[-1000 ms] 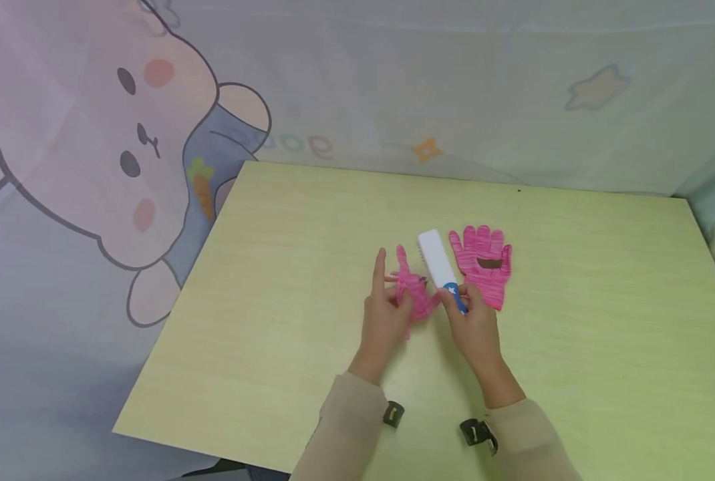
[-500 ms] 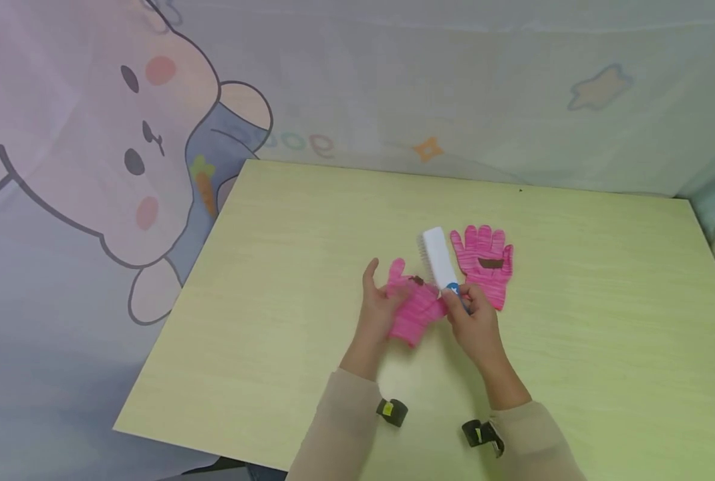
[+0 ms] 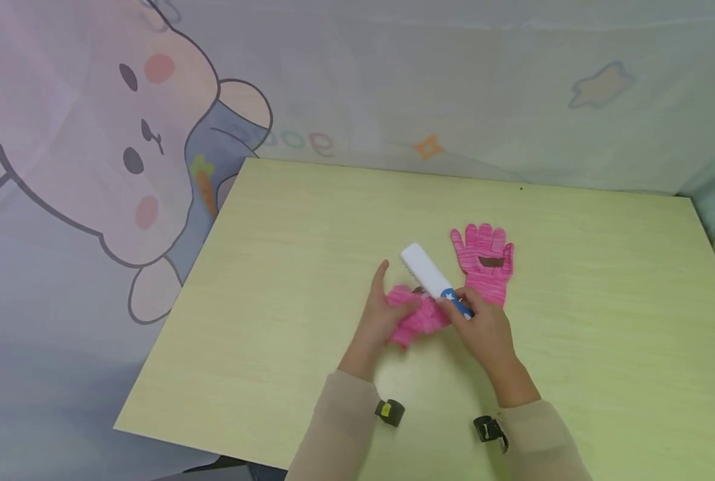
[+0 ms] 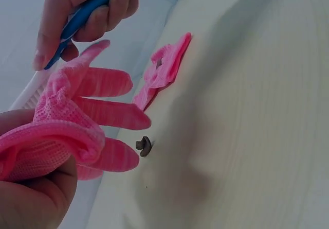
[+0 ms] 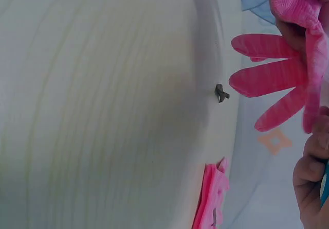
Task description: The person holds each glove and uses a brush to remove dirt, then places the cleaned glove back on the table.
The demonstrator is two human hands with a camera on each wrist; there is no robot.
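My left hand (image 3: pixel 381 319) grips a pink knitted glove (image 3: pixel 423 319) by its cuff, off the table. In the left wrist view the cuff opening faces the camera and the glove's fingers spread away from it. My right hand (image 3: pixel 484 327) holds a brush (image 3: pixel 425 268) by its blue, star-marked handle. Its white head slants up to the left, bristles facing the glove. One edge of the held glove reaches right up to my right fingertips. A second pink glove (image 3: pixel 484 284) lies flat beyond my right hand, fingers pointing away, with a brown patch (image 3: pixel 491 262) on it.
The pale yellow table (image 3: pixel 273 267) extends around both hands. A small dark brown piece (image 4: pixel 144 145) lies on it near the held glove's fingers, as the left wrist view shows. Behind the table hangs a printed cloth (image 3: pixel 393 80) with a cartoon bear.
The held glove has been turned and bunched, its brown patch mostly covered now. The brush head has tilted to the left and come down over the glove. The flat glove stays put.
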